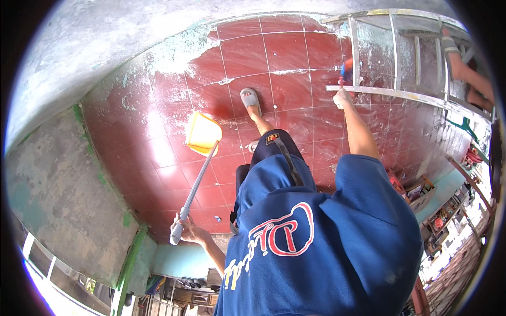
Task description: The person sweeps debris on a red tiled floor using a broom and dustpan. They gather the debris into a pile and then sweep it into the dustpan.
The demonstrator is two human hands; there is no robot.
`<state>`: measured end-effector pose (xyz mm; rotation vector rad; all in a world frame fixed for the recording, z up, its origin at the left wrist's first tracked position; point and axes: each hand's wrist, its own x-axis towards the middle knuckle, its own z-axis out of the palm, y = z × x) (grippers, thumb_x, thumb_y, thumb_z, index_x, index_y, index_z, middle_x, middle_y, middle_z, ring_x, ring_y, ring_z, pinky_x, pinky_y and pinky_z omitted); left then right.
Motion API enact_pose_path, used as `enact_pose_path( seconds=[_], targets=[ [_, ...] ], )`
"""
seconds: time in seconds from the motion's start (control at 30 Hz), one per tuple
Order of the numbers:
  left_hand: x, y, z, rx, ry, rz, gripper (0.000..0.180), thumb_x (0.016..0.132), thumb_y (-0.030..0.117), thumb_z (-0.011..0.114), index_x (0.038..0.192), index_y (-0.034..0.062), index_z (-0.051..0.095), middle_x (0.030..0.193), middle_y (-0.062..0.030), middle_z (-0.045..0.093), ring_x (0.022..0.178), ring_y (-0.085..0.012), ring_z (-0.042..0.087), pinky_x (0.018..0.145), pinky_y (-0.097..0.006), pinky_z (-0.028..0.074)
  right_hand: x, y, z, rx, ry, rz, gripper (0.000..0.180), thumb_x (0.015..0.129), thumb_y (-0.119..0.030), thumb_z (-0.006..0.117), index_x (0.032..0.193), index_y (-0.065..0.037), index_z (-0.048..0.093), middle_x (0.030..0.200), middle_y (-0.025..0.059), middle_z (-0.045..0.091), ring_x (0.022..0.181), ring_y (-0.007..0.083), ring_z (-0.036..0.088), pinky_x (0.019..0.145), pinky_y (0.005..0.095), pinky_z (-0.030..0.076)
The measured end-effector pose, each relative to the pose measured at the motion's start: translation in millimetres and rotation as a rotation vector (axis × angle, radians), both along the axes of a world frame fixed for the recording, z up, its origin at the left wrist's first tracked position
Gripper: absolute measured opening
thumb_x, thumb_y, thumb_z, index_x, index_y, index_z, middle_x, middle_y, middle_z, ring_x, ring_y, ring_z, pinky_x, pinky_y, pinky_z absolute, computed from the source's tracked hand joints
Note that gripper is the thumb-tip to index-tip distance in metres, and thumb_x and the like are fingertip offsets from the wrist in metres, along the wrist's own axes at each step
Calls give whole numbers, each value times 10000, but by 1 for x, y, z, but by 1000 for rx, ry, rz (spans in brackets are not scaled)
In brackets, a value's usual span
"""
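Note:
My left hand (192,230) is wrapped round the grey handle of a long-handled dustpan (204,129). The yellow pan end rests on or just above the red tiles, to the left of my sandalled foot (250,99). Stretched out far to the right, my right hand (341,98) is closed at the end rail of a whitish ladder (398,95). A blue-and-orange brush-like tool (346,68) sticks out beyond that hand; its exact kind is unclear. The hand looks dusty white, and its fingers are partly hidden.
White dust and scrapings streak the tiled floor (284,52), thickest along the far wall (137,31). Another person's leg (464,73) shows at the ladder's right end. A worn low wall (63,184) stands at left. Cluttered shelves (443,224) fill the lower right.

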<state>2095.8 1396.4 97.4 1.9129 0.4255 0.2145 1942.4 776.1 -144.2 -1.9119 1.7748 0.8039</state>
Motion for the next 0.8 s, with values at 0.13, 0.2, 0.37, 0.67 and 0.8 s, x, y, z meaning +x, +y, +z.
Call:
enact_pose_path(
  seconds=[0.13, 0.2, 0.37, 0.67, 0.8],
  targets=[
    [-30, 10, -7, 32, 23, -5, 309, 902, 282, 619, 1069, 71, 468, 1113, -83, 543, 1083, -255, 544, 867, -440, 543, -15, 34, 32, 150, -44, 267, 276, 730, -75, 562, 954, 72, 626, 842, 292, 647, 834, 395, 662, 709, 453, 543],
    [-48, 10, -9, 47, 20, -7, 291, 911, 261, 609, 1074, 70, 462, 1117, -84, 538, 1085, -255, 543, 866, -439, 549, -14, 68, 65, 156, -161, 350, 207, 745, -42, 547, 888, 94, 610, 746, 260, 648, 639, 329, 675, 476, 427, 524],
    [-111, 7, -17, 29, -15, 36, 224, 943, 194, 557, 1075, 60, 436, 1113, -98, 538, 1077, -258, 547, 874, -422, 562, -15, 136, 92, 211, -394, 501, 200, 780, -104, 583, 869, 72, 623, 811, 265, 642, 787, 392, 654, 701, 467, 526],
    [-208, 15, -24, 17, -73, 28, 243, 942, 224, 560, 1061, 52, 437, 1110, -119, 549, 1040, -246, 574, 830, -382, 576, -9, 193, 60, 300, -750, 683, 247, 860, -172, 535, 959, 21, 651, 698, 203, 635, 533, 254, 635, 454, 359, 486],
    [-238, 4, -29, -1, -24, -1, 233, 942, 221, 565, 1057, 51, 454, 1100, -112, 555, 1025, -237, 583, 798, -363, 569, -127, 167, 152, 841, -868, -29, 308, 955, -235, 509, 1204, -62, 566, 627, -52, 452, 411, 24, 372, 336, 211, 292]
  ],
)
